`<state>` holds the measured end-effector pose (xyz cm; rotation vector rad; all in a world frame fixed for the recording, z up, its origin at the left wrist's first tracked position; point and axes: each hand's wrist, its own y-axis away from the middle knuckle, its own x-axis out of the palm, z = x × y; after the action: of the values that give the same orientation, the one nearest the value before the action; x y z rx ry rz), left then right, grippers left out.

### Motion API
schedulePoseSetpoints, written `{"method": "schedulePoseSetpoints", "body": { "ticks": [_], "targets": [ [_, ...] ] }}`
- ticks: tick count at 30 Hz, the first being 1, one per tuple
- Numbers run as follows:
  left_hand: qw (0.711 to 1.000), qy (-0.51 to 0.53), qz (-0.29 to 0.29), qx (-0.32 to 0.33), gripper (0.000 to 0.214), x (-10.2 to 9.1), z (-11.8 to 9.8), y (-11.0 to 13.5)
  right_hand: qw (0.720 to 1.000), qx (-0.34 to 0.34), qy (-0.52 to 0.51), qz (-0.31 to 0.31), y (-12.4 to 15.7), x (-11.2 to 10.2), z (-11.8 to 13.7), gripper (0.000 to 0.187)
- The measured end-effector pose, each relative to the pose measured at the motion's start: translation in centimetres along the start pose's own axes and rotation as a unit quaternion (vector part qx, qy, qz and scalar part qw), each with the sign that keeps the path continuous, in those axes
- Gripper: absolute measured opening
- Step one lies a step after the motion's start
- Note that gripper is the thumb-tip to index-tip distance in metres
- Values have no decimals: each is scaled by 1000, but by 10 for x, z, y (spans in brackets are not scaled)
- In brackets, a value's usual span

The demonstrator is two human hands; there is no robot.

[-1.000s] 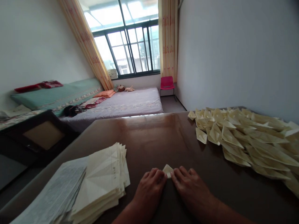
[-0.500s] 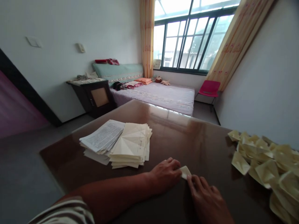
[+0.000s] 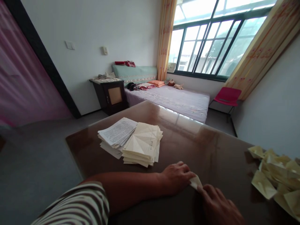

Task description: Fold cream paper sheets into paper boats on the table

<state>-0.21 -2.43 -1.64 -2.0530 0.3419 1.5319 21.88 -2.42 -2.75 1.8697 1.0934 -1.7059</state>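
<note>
A small piece of folded cream paper [image 3: 196, 182] lies at the near side of the brown table [image 3: 178, 140], between my two hands. My left hand [image 3: 177, 176] reaches in from the left and grips the paper's left end with closed fingers. At the opposite end, my right hand [image 3: 219, 203] pinches the paper's lower right corner between thumb and fingers. Much of the paper is hidden under the fingers. Beyond my left forearm sits a stack of creased cream sheets [image 3: 140, 140], overlapping a stack of printed white sheets [image 3: 117, 132].
Folded cream paper pieces [image 3: 264, 184] are heaped at the table's right edge. Past the table stand a bed [image 3: 178, 98], a dark bedside cabinet [image 3: 112, 97] and a pink chair [image 3: 226, 96]. A window [image 3: 211, 47] with curtains fills the back wall.
My view has swung left, so everything sits further right in the picture. The right hand's fingers have curled in more tightly at the paper's corner. Both hands stay on the folded paper.
</note>
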Motion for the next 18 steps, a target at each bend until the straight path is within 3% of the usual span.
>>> {"method": "schedulePoseSetpoints", "body": {
  "ticks": [6, 11, 15, 18],
  "targets": [
    [1000, 16, 4, 3, 32, -3, 0, 2, 997, 53, -56, -11, -8, -1, -2, 17],
    [998, 55, 6, 15, 31, -8, 1, 3, 984, 74, -134, -89, -14, 2, -5, 24],
    [987, 159, -16, 2, 36, -10, 1, 3, 977, 86, -176, -81, -15, -2, -2, 30],
    [959, 276, -50, -21, 35, -11, 2, 1, 964, 107, -236, -64, -16, -8, 3, 30]
  ]
}}
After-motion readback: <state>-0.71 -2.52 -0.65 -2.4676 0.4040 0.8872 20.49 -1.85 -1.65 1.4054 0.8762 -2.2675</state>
